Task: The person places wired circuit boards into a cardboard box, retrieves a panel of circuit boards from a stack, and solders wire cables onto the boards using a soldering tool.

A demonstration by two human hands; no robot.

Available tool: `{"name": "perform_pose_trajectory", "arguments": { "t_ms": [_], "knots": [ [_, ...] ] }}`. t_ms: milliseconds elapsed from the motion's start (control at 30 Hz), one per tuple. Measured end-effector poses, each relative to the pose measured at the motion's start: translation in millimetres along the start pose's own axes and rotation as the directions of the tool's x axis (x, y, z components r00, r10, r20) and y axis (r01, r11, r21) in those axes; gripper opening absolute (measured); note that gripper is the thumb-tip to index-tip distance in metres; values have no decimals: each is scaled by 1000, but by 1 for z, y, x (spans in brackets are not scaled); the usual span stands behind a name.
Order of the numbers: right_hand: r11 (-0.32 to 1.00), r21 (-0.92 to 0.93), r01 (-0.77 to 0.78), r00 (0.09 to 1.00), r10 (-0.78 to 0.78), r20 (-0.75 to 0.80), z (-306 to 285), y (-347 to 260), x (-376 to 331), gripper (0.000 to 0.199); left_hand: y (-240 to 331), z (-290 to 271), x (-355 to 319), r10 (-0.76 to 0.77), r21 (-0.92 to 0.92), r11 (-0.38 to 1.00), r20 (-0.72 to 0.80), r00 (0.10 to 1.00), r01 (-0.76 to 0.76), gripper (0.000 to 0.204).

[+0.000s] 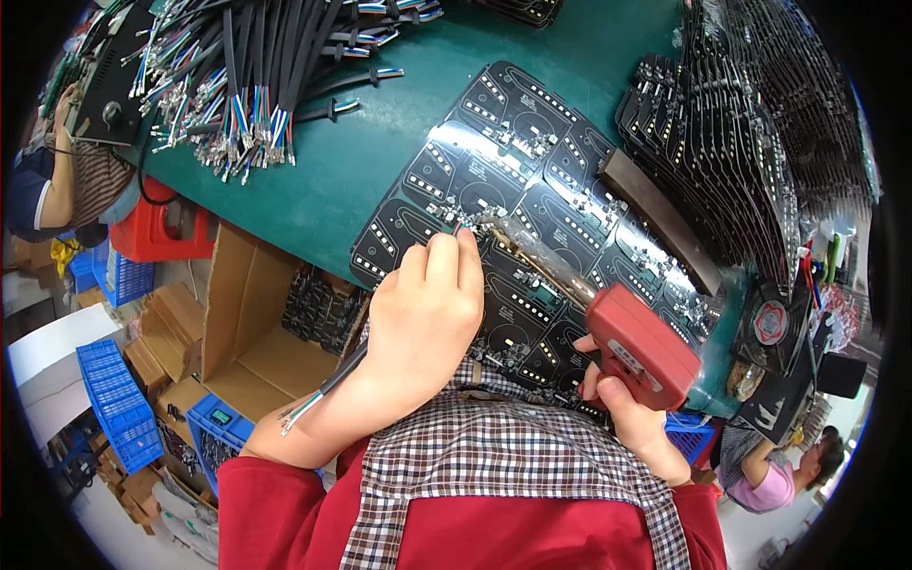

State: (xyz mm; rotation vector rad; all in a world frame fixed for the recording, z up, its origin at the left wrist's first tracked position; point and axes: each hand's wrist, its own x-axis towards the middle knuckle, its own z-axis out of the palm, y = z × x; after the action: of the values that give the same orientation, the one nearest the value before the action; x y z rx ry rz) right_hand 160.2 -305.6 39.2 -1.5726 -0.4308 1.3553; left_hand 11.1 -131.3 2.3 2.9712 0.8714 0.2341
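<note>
A panel of black circuit boards (560, 223) lies on the green table in front of me. My left hand (427, 304) is closed on a black sleeved cable (344, 367). Thin coloured wires show at its fingertips, against the small parts on the panel, while the cable's loose end trails over my left wrist. My right hand (627, 413) grips a red soldering gun (641, 347) by its body. The gun's long barrel slants up to the left, its tip close beside my left fingertips. Whether tip and wire touch is too small to tell.
A brown bar (658, 220) lies on the panel's right side, beside tall rows of stacked boards (722, 142). Many black cables (261, 66) are heaped at the far left. Below the table's left edge stand a cardboard box (256, 366) and blue crates (119, 404). Other people sit at both sides.
</note>
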Motion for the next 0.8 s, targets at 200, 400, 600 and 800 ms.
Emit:
{"name": "perform_pose_trajectory", "arguments": {
  "t_ms": [200,400,600,800],
  "knots": [
    [998,-54,-35,997,32,-64,5,0,3,76,0,1,1,13,8,1000,1,1000,-13,27],
    [996,-87,-22,997,16,-74,3,5,4,71,0,0,2,19,18,1000,5,1000,-19,28],
    [986,-151,-68,993,52,-110,5,7,1,70,1,-1,2,20,10,1000,5,1000,-20,27],
    [897,-430,105,986,-151,-74,5,7,1,70,6,2,2,-45,-31,998,20,999,46,35]
  ]
}}
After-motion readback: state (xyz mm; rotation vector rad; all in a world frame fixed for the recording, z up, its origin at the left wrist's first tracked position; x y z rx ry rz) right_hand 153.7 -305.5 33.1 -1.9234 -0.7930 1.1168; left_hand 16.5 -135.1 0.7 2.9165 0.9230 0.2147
